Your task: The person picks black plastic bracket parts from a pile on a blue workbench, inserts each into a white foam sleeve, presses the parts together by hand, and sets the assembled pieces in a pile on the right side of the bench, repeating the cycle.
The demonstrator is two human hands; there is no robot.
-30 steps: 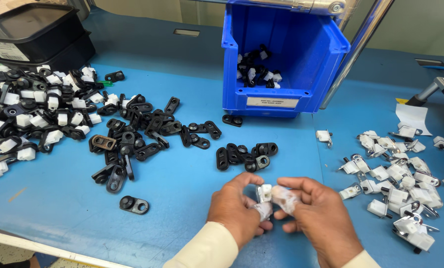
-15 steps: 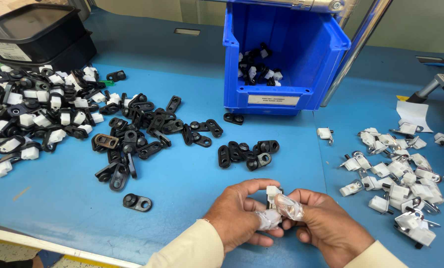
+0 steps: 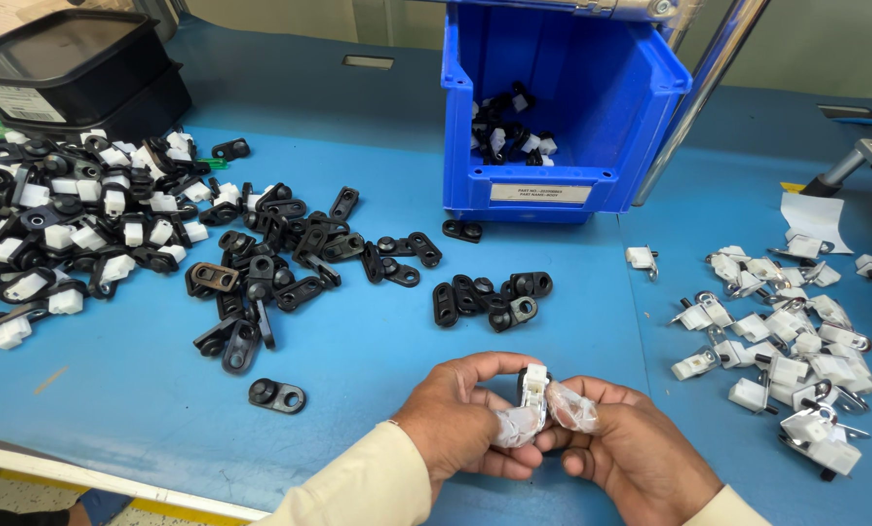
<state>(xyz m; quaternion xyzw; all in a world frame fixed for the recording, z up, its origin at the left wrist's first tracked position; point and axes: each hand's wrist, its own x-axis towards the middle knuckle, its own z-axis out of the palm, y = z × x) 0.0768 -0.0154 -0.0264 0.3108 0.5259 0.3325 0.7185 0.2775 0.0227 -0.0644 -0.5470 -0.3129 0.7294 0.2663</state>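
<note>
The left hand [image 3: 465, 419] and right hand [image 3: 621, 453] are both clamped on one small black-and-white plastic clip assembly [image 3: 530, 387]. The clear covers on the fingertips [image 3: 514, 426] look slippery. If the grip slackens, the white piece may pop off onto the blue surface [image 3: 358, 360] directly below.

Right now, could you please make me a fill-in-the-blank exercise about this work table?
1. Both hands hold one small black and ____ part.
2. The storage bin is ____ in colour.
3. The loose white parts lie to the ____ of the hands.

Missing words: white; blue; right
</note>
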